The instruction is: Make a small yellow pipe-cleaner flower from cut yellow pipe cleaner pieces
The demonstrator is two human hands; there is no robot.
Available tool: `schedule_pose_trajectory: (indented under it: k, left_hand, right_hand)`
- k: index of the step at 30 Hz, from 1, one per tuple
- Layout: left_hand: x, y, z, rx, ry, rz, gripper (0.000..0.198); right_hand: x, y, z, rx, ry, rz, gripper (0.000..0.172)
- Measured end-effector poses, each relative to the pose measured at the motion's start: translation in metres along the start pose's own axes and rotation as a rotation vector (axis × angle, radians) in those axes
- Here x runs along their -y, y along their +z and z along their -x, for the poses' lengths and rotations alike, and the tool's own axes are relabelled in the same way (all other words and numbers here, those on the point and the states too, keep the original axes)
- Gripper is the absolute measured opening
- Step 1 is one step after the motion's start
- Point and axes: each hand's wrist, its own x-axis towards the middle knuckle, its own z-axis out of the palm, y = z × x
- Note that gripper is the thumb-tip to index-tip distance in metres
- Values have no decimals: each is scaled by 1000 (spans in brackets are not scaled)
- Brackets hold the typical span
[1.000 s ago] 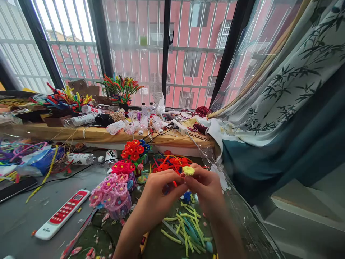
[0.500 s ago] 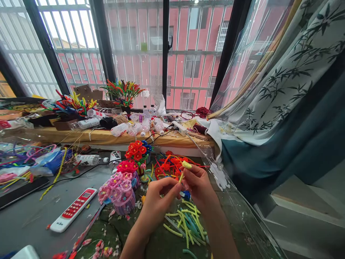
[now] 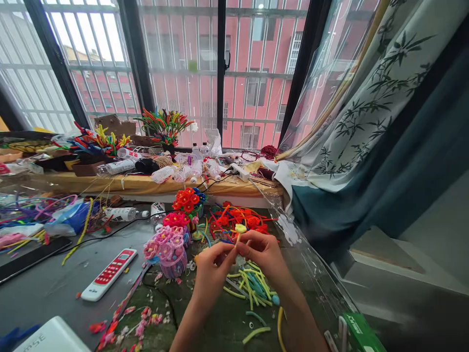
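Observation:
A small pale yellow pipe cleaner flower (image 3: 241, 228) stands upright above my fingertips on a short stem. Low on that stem, my left hand (image 3: 214, 266) pinches with thumb and forefinger. My right hand (image 3: 262, 249) is closed on the same stem from the other side, just under the flower head; the fingertips of both hands nearly meet. Below them on the dark green mat lie cut yellow-green and teal pipe cleaner pieces (image 3: 252, 283). Red pipe cleaners (image 3: 252, 220) are heaped just beyond my hands.
Pink pipe cleaner flowers in a purple pot (image 3: 174, 264) stand left of my hands, with red flowers (image 3: 186, 199) behind. A white and red remote (image 3: 110, 275) lies farther left. Plastic bottles (image 3: 164, 174) crowd the ledge. A green box (image 3: 361, 332) is at lower right.
Both hands and the flower have shifted slightly left. The flower head now points more upright, and my right fingers have moved lower on its stem. The view has turned slightly right and down.

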Motion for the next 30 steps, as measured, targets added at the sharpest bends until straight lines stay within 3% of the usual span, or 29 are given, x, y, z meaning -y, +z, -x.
schedule_pose_trajectory:
  k: [7, 13, 21, 25, 30]
  left_hand:
    - [-9, 5, 12, -102, 118, -70, 28]
    - [-23, -7, 11, -96, 194, -76, 16]
    - [-41, -19, 14, -58, 128, 91, 24]
    - [-40, -18, 14, -57, 91, 64, 19]
    - [-35, -17, 18, -44, -9, 143, 16]
  right_hand:
    - [2, 7, 19, -74, -186, 165, 28]
    - [23, 9, 27, -85, -401, 284, 20]
    - [20, 13, 31, -27, -478, 339, 20]
    - [17, 14, 31, 28, -496, 378, 22]
    - [17, 16, 32, 1, -512, 523, 21]
